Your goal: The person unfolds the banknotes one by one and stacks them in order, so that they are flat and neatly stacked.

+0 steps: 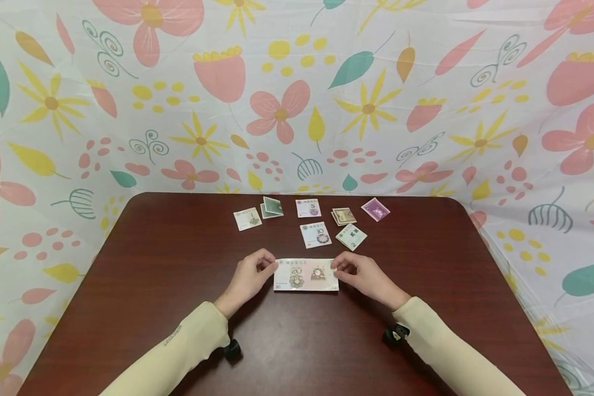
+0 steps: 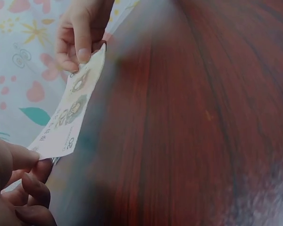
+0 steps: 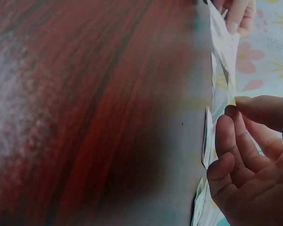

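Observation:
Both hands hold one unfolded 20 banknote (image 1: pixel 307 275) by its upper corners, in the middle of the table. The left hand (image 1: pixel 249 275) pinches its left corner between thumb and fingers; the left wrist view shows that grip on the banknote (image 2: pixel 73 110) close up. At the opposite corner the right hand (image 1: pixel 366 278) pinches it, and the right wrist view has the thumb of the right hand (image 3: pixel 254 141) on the paper's edge. The note's printed face, with a 20 and a portrait, is turned up toward the head view.
Behind the banknote lie a 10 note (image 1: pixel 315 235), a 5 note (image 1: pixel 308 208), a 1 note (image 1: pixel 248 219), a folded green note (image 1: pixel 272 207), a brown note (image 1: pixel 344 216), a 2 note (image 1: pixel 351 236) and a purple note (image 1: pixel 375 209). Flowered cloth (image 1: pixel 277 110) hangs behind the dark table (image 1: pixel 307 341).

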The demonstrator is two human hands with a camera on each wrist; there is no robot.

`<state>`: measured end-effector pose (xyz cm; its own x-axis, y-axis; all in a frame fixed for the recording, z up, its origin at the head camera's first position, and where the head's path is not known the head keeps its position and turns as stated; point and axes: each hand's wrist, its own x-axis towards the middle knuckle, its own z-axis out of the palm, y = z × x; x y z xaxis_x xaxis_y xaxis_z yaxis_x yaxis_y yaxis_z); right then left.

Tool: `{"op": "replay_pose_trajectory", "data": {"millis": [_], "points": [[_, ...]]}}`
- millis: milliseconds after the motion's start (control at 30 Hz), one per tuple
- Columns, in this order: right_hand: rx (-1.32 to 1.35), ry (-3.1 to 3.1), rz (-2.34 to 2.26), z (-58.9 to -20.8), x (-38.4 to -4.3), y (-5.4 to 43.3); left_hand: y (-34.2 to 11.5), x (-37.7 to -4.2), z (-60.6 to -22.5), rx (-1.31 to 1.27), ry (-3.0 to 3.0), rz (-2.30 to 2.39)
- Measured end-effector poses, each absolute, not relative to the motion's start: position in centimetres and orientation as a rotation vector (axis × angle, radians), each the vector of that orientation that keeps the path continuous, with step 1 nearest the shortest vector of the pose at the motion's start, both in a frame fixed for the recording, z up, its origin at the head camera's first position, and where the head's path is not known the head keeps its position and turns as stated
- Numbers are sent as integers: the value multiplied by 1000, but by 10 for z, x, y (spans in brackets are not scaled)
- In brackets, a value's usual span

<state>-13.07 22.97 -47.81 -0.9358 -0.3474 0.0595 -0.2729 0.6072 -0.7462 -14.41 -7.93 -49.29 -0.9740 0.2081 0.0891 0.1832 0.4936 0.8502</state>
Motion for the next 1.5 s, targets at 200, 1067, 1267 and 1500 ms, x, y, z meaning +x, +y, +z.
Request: {"op": "replay_pose_trajectory", "data": {"millis": [200, 1067, 1267, 1500], "points": [[-513, 2749, -1193, -480, -132, 229, -79, -142, -491, 408, 2758, 1409], [-591, 2764, -981, -484, -135, 220, -77, -138, -492, 581, 2907, 1006], [-616, 2769, -961, -482, -134, 221, -78, -139, -493, 603, 2919, 990], [-650, 2775, -946, -483, -137, 221, -80, -139, -493, 591, 2900, 985]]}}
